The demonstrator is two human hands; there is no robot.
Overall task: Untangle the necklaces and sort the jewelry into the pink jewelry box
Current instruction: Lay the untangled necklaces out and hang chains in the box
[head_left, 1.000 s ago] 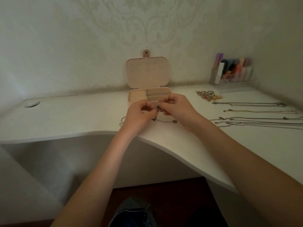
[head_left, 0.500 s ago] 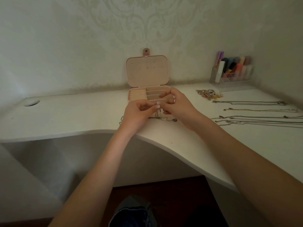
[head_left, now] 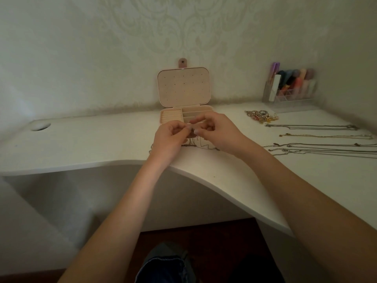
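Change: both hands sit higher over the desk than a sec ago; the tangled chain (head_left: pixel 201 142) now hangs in thin strands below the fingers instead of lying slack. Fingertips drawn closer at frame centre.
Meaning: prob. working one knot loose, lifted for a better view; untangling not done, nothing from this tangle boxed yet.
Left hand (head_left: pixel 170 138): thumb + fingers pinched on the chain, fingers curled.
Right hand (head_left: pixel 217 132): pinching the same chain just beside the left's tips; upper fingers raised, blurred.
Task things: tangle at centre, between the hands & dangling to the desk (head_left: pixel 81 144). Pink jewelry box (head_left: pixel 183 86) just behind the hands, lid upright, compartments look empty where visible.
Sorted so far: straight necklaces (head_left: pixel 318 137) laid in rows, right of frame; small pile of rings/charms (head_left: pixel 261 116) above them.
Hidden/unclear: knot itself too fine to see; right front of the box tray covered by fingers; necklace ends cut off at right edge; clear organiser (head_left: pixel 291 88) contents blurred.
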